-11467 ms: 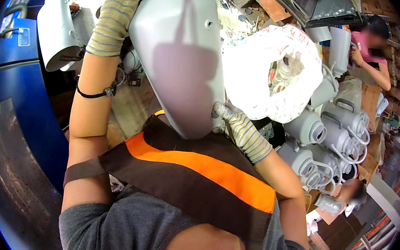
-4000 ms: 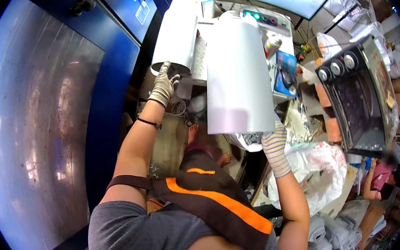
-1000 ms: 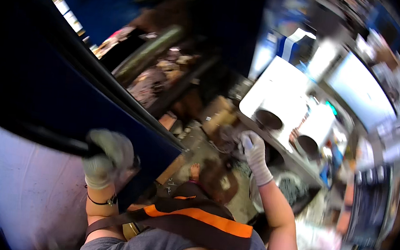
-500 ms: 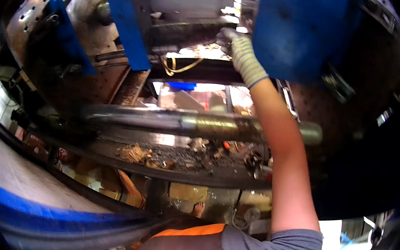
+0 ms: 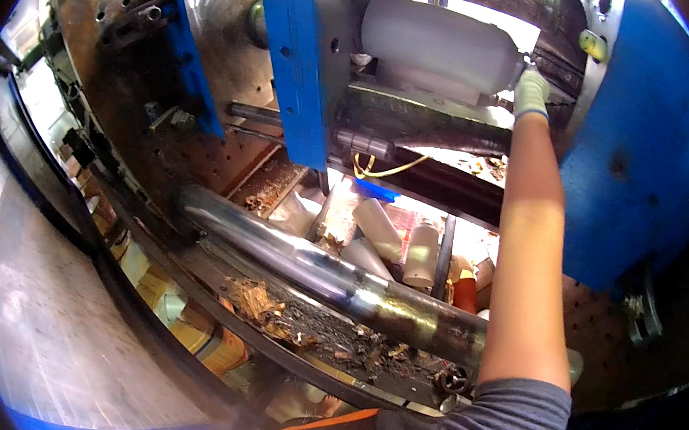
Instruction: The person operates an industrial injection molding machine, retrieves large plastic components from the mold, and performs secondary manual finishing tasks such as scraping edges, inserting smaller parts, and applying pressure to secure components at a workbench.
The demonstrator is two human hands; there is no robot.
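Observation:
My right arm reaches far into a machine, with a pale ribbed glove on the hand. My right hand (image 5: 532,93) is at the right end of a whitish plastic bottle (image 5: 440,43), its fingers closed on that end and partly hidden in the glare. The bottle lies sideways between a blue-edged plate (image 5: 295,61) on the left and a large blue block (image 5: 645,153) on the right. My left hand is out of view.
A thick shiny steel bar (image 5: 283,246) crosses in front of me, above a dirty ledge with scraps (image 5: 253,299). Beneath the opening lie several pale cylinders (image 5: 421,255) and a red-brown one (image 5: 466,291). A yellowish cord loop (image 5: 390,170) hangs below the bottle.
My right hand has risen from below the bottle's right end to that end. The whole view has turned and shifted, so the machine now appears tilted and farther right.

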